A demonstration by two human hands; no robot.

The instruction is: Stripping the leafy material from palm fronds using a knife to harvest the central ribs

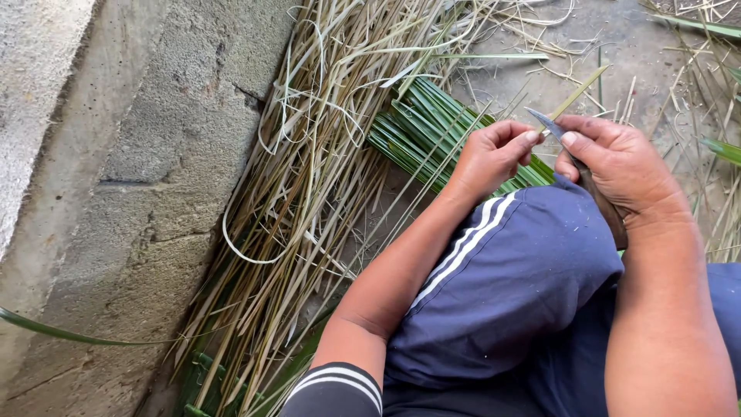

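Your left hand point(494, 154) pinches a thin leaf strip point(575, 96) above your knee; your right hand point(617, 166) grips a knife point(544, 122) against it. Many stripped ribs point(301, 201) lie on the floor, green leaves point(421, 131) remain.

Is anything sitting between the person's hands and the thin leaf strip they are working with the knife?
Nothing visible does. The left hand already pinches the leaf strip, and the right hand holds the knife with its blade against the strip, above the blue-clad knee.
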